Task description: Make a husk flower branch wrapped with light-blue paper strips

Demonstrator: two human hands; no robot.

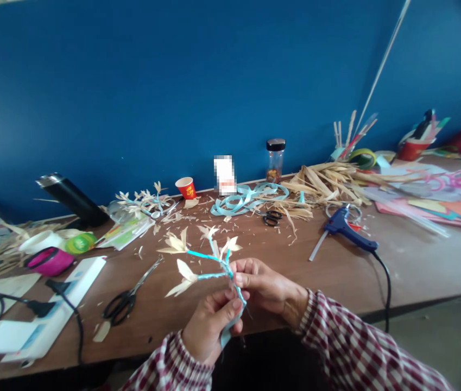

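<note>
Both my hands hold a corn-husk flower spray [209, 255] over the table's front edge. Its several pale husk blossoms fan out to the upper left on stems wrapped in light blue ribbon. My left hand [216, 320] is closed round the lower stem, where a loose ribbon end [225, 338] hangs below the fingers. Higher up, my right hand [265, 285] pinches the stem near where the branches meet. Part of the stem is hidden by my fingers.
Black-handled scissors [124, 304] and a white power strip [57, 312] lie to the left. On the right is a blue glue gun [346, 228] with its cord over the edge. Blue ribbon [246, 200], dry husks [328, 182] and a red paper cup [186, 188] stand along the back.
</note>
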